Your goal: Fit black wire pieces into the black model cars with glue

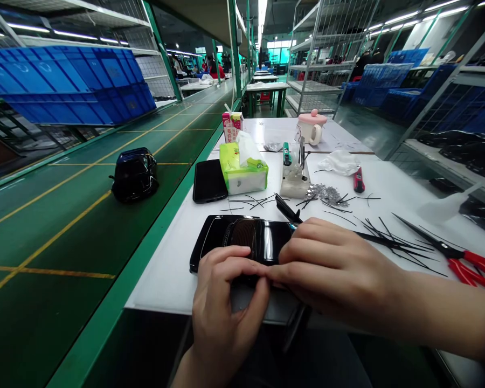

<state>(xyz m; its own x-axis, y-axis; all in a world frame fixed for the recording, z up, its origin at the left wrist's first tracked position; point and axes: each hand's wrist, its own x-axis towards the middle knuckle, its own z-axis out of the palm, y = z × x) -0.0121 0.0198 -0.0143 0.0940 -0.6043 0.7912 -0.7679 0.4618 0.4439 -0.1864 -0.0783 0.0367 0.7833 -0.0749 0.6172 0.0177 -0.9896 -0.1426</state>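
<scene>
A glossy black bag [212, 234] with a brown ribbed band and black straps lies at the near edge of the white table [170, 280]. My left hand [228, 291] is at its near side, with thumb and forefinger pinched together; what is between them is too small to make out. My right hand [331, 264] rests against the bag's right part, its fingertips meeting those of my left hand. The fingers of my right hand are closed, and what they hold is hidden. Below the hands a black strap hangs past the table edge.
Red-handled scissors [448, 250] and thin black strips [392, 242] lie to the right. Behind are a black phone [210, 181], tissues [244, 175], a metal stand [295, 180], cutters and a lidded mug [310, 129]. A green conveyor [64, 215] at the left carries another black bag [134, 175].
</scene>
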